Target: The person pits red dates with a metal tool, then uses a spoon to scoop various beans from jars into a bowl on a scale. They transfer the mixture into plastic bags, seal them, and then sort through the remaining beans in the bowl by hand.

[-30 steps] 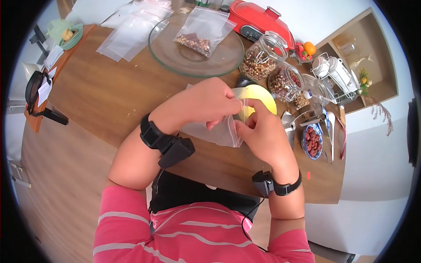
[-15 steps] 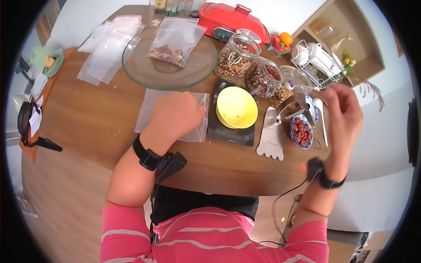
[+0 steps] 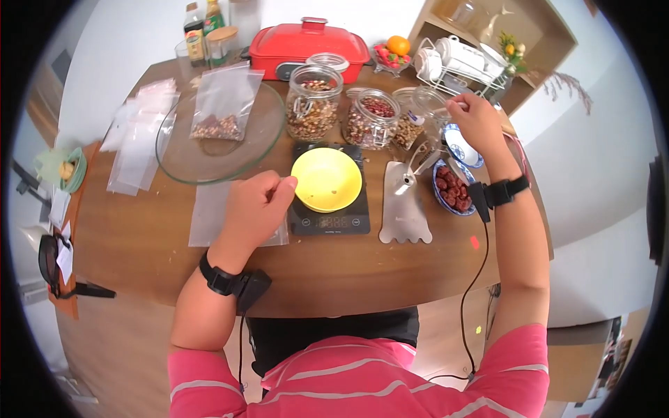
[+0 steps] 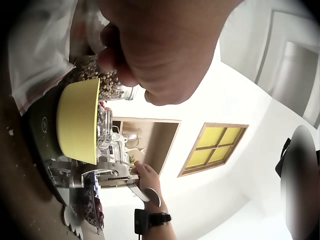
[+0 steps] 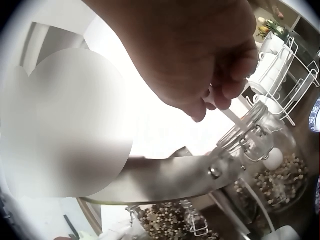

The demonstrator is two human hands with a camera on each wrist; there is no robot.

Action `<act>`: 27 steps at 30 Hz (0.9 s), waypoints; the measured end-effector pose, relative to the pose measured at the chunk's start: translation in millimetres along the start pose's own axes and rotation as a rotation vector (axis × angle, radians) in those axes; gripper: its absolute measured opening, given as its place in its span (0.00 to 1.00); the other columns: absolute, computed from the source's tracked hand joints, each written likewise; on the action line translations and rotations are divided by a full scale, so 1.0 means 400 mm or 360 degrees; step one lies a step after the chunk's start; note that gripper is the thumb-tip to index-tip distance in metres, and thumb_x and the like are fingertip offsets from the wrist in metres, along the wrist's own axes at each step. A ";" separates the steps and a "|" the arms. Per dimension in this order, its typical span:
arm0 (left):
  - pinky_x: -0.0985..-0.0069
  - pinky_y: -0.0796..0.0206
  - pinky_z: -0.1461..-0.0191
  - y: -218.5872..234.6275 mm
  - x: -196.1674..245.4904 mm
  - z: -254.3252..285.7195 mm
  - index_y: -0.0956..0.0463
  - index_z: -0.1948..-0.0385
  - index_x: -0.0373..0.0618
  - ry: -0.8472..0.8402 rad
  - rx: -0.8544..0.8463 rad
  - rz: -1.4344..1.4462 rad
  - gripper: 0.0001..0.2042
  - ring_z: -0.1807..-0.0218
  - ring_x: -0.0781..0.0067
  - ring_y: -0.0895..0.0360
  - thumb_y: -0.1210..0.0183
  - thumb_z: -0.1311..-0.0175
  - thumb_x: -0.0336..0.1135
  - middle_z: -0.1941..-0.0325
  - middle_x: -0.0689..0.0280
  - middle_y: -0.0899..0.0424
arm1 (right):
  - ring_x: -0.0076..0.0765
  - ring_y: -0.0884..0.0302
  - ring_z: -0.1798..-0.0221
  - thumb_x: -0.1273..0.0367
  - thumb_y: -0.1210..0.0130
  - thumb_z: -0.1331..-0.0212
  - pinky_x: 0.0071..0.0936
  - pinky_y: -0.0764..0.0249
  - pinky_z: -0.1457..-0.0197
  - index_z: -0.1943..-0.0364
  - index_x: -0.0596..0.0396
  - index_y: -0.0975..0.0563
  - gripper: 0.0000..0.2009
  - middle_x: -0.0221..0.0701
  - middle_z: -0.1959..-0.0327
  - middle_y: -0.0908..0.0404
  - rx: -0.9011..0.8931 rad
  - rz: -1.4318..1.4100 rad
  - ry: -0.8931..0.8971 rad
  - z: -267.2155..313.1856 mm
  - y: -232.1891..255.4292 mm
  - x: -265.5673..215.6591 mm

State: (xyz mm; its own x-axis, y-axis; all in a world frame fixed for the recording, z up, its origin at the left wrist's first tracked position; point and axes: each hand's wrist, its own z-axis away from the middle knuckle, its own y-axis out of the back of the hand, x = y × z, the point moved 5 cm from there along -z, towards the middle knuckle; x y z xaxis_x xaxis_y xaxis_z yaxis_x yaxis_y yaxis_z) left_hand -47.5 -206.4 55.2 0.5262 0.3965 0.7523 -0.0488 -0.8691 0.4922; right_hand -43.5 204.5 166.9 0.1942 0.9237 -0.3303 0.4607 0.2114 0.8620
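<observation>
My right hand (image 3: pixel 477 125) is at the right, beside the glass jar of pale beans (image 3: pixel 407 131). It pinches the thin white handle (image 5: pixel 231 118) of a spoon, which slants into this jar in the right wrist view. My left hand (image 3: pixel 254 212), its fingers loosely curled and holding nothing, hovers over a clear zip bag (image 3: pixel 209 212) lying flat on the table. Close to its thumb is a yellow bowl (image 3: pixel 326 177) with a few specks inside. The bowl stands on a black kitchen scale (image 3: pixel 300 224) with lit digits.
A glass plate (image 3: pixel 167 150) bears a filled bag (image 3: pixel 221 118); flat bags (image 3: pixel 132 153) lie left. Behind the scale stand two jars of mixed beans (image 3: pixel 313 115) (image 3: pixel 373 125). A metal cutter with scalloped base (image 3: pixel 404 219) is near a bowl of red dates (image 3: pixel 453 189).
Both hands have let go of the clear bag, which now lies on the table. My right hand has moved right to the bean jar and pinches the spoon handle. The head view has shifted.
</observation>
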 end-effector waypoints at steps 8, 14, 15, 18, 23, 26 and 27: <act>0.69 0.44 0.77 -0.010 0.002 0.004 0.28 0.81 0.38 -0.0009 -0.0027 0.0081 0.19 0.83 0.70 0.39 0.36 0.31 0.38 0.86 0.60 0.33 | 0.56 0.14 0.54 0.63 0.45 0.37 0.45 0.21 0.47 0.56 0.52 0.15 0.12 0.45 0.59 0.12 0.0085 0.0130 0.0133 -0.018 0.032 0.005; 0.70 0.45 0.77 -0.015 -0.014 0.005 0.28 0.81 0.38 -0.0009 -0.0031 0.0095 0.19 0.83 0.72 0.40 0.36 0.31 0.38 0.86 0.61 0.33 | 0.59 0.16 0.51 0.66 0.48 0.35 0.46 0.23 0.44 0.55 0.54 0.17 0.12 0.49 0.58 0.13 0.0028 0.0081 0.0167 -0.020 0.039 0.006; 0.70 0.45 0.77 -0.014 -0.015 0.005 0.28 0.81 0.38 -0.0003 -0.0016 0.0101 0.19 0.82 0.73 0.40 0.36 0.30 0.38 0.86 0.61 0.33 | 0.59 0.16 0.51 0.66 0.49 0.35 0.46 0.23 0.44 0.54 0.54 0.17 0.13 0.49 0.58 0.13 0.0017 0.0102 0.0204 -0.025 0.035 0.017; 0.70 0.45 0.77 -0.014 -0.012 0.006 0.29 0.81 0.38 0.0020 -0.0013 0.0166 0.19 0.82 0.74 0.40 0.36 0.30 0.38 0.86 0.62 0.33 | 0.59 0.16 0.51 0.67 0.49 0.35 0.46 0.23 0.44 0.53 0.54 0.16 0.13 0.50 0.58 0.13 -0.0030 0.0136 0.0232 -0.024 0.036 0.017; 0.70 0.46 0.77 -0.016 -0.016 0.008 0.29 0.81 0.38 -0.0003 -0.0005 0.0151 0.19 0.82 0.74 0.42 0.36 0.30 0.38 0.86 0.62 0.34 | 0.34 0.17 0.65 0.71 0.46 0.33 0.34 0.22 0.57 0.50 0.59 0.19 0.12 0.36 0.68 0.16 -0.0250 -0.0015 0.0101 -0.045 0.025 0.041; 0.70 0.46 0.77 -0.019 -0.020 0.008 0.29 0.81 0.38 -0.0014 -0.0011 0.0158 0.20 0.82 0.74 0.42 0.36 0.30 0.38 0.86 0.62 0.35 | 0.27 0.19 0.67 0.72 0.46 0.33 0.31 0.23 0.61 0.51 0.61 0.19 0.11 0.33 0.69 0.17 -0.0311 -0.0049 0.0059 -0.051 0.025 0.047; 0.70 0.47 0.77 -0.020 -0.019 0.008 0.30 0.81 0.38 -0.0016 -0.0016 0.0165 0.20 0.82 0.74 0.43 0.35 0.30 0.38 0.86 0.62 0.36 | 0.27 0.19 0.67 0.72 0.47 0.33 0.30 0.23 0.60 0.51 0.60 0.18 0.11 0.33 0.69 0.17 -0.0280 0.0016 0.0114 -0.050 0.025 0.043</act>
State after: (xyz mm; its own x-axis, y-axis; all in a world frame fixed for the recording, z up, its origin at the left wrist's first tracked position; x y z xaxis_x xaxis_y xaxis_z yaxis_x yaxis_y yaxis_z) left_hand -48.6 -203.6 44.2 0.5266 0.3013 0.7949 -0.1120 -0.9023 0.4162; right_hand -53.1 228.8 177.4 0.1328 0.9451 -0.2985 0.2993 0.2489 0.9211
